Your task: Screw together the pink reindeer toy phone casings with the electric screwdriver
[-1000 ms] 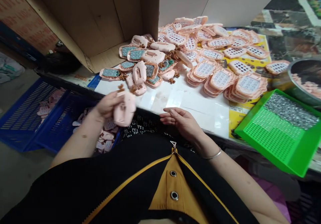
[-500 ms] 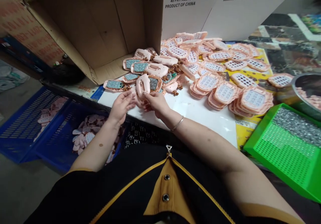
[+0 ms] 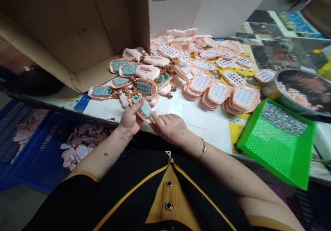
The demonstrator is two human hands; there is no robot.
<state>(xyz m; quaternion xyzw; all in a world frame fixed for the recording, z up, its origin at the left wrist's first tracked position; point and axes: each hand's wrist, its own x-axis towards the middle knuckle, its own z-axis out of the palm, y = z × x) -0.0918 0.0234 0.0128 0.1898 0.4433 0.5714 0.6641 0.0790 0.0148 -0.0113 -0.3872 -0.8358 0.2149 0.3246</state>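
the left hand [image 3: 130,119] pinches a pink shell [image 3: 144,109] with a grey-green pad in it, thumb on top and fingers under. it holds the shell just above the near edge of the white table [image 3: 201,117], in front of the loose pile of like shells [image 3: 144,74]. the right hand [image 3: 170,127] lies flat beside it, fingers stretched out, tips touching the shell's right edge, clasping nothing. only 1 hand truly holds the shell, so a slip would likely send it into the lap or toward the blue crate [image 3: 38,144] below on the left. the pad may sit loose and could drop out if the shell tips. the right forearm could also knock the green tray [image 3: 279,148] of small metal parts, which seems to jut past the table edge.
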